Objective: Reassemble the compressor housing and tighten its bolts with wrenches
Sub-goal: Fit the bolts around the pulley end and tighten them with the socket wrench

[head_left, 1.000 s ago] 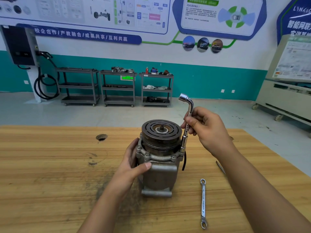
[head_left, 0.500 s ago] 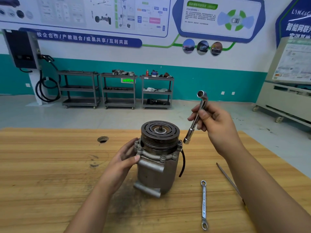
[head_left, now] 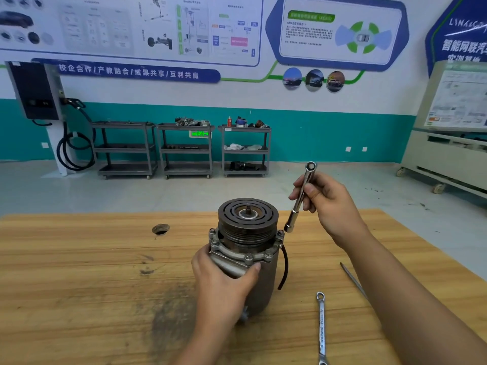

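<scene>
Compressor stands upright near the middle of the wooden table, pulley end up. Your left hand wraps its near side, fingers curled round the body and thumb pressed just under the bolted rim. Your right hand pinches the bent socket wrench by its shaft. The wrench is tilted, its lower end just beside the right-hand bolt. A ring wrench lies flat on the table to your right, apart from the compressor, with a thin metal rod near it.
</scene>
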### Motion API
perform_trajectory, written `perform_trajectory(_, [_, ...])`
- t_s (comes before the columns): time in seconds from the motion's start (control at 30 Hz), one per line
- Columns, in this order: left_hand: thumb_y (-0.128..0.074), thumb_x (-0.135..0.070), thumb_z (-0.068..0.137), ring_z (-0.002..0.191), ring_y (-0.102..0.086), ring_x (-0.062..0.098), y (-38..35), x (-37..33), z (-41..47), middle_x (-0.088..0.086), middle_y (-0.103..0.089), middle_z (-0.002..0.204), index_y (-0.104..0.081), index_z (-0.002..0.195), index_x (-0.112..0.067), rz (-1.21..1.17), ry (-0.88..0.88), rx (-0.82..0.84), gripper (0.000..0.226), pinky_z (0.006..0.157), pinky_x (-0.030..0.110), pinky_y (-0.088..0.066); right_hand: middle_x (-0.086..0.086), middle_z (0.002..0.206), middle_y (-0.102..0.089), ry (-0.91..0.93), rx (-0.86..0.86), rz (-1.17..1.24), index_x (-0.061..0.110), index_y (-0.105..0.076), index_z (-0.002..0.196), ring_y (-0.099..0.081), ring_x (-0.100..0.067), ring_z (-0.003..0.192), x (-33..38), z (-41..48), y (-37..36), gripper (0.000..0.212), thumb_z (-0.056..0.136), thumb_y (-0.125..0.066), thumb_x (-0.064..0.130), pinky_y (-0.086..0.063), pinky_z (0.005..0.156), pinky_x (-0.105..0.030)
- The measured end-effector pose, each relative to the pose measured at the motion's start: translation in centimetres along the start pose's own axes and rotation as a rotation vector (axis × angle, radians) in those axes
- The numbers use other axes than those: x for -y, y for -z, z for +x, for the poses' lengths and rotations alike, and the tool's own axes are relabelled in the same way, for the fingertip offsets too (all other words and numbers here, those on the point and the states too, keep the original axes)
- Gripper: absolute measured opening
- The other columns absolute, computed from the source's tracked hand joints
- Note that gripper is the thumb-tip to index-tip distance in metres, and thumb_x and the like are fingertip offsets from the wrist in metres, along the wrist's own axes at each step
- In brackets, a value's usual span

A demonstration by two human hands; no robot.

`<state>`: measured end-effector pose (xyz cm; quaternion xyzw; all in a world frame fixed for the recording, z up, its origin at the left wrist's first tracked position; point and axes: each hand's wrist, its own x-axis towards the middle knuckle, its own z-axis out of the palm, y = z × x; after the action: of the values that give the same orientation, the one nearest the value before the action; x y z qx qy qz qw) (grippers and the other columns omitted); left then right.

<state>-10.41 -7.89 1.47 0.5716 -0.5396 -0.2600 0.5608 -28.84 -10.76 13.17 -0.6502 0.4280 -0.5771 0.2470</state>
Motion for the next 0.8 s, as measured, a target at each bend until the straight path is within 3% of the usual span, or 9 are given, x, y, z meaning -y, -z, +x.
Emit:
perform_trajectory(0.13, [-0.082,-0.043,0.056,0.104,-0.04,0.002,1.0,0.7,1.2,-0.013,-0.039,0.115,-0.04,0.13,-0.02,0.062,-0.037,0.054,0.089,0.086,0.021,-0.035,0.003,0.076,-0.066,0.015,0.028,0.009,0.019,-0.057,0.09,-0.048,-0.002,0.054,0.4,-0.1,0.0,0.031,0.098,-0.035,-0.001,-0.04,0.053,-0.012])
perform_trajectory(0.3, [-0.085,-0.03,0.063,0.112,-0.052,0.008,3.5,1.8,3.8,-0.013,-0.054,0.12,-0.043,0.129,-0.024,-0.062,-0.02,0.319,0.079,0.097,0.028,-0.045,0.003,0.073,-0.065,0.028,0.109,0.021,0.017,-0.058,0.089,-0.047,-0.001,0.052,1.2,-0.3,-0.5,0.03,0.098,-0.036,-0.002,-0.039,0.052,-0.011])
perform_trajectory(0.43, [-0.087,-0.033,0.058,0.111,-0.057,0.005,4.9,2.2,5.4,-0.013,-0.057,0.121,-0.043,0.126,-0.031,-0.143,0.004,0.499,0.081,0.082,0.014,-0.049,0.005,0.068,-0.066,0.024,0.185,0.028,0.016,-0.058,0.089,-0.046,-0.002,0.052,1.4,-0.9,-1.0,0.029,0.097,-0.037,-0.002,-0.039,0.052,-0.011])
perform_trajectory(0.6, [-0.081,-0.034,0.057,0.098,-0.058,-0.013,5.1,2.4,5.5,-0.017,-0.057,0.118,-0.046,0.112,-0.043,-0.209,0.014,0.549,0.066,0.071,0.005,-0.047,0.004,0.07,-0.068,0.054,0.217,0.059,0.016,-0.058,0.089,-0.046,-0.003,0.051,1.6,-1.5,-1.2,0.028,0.097,-0.038,-0.002,-0.039,0.052,-0.012])
perform_trajectory(0.8, [-0.08,-0.02,0.069,0.099,-0.057,-0.013,5.0,2.8,5.6,-0.018,-0.056,0.119,-0.043,0.117,-0.041,-0.225,0.017,0.54,0.064,0.072,0.005,-0.047,0.003,0.072,-0.068,0.051,0.239,0.054,0.016,-0.057,0.09,-0.046,-0.004,0.053,1.5,-1.8,-1.1,0.029,0.097,-0.037,-0.003,-0.039,0.053,-0.013])
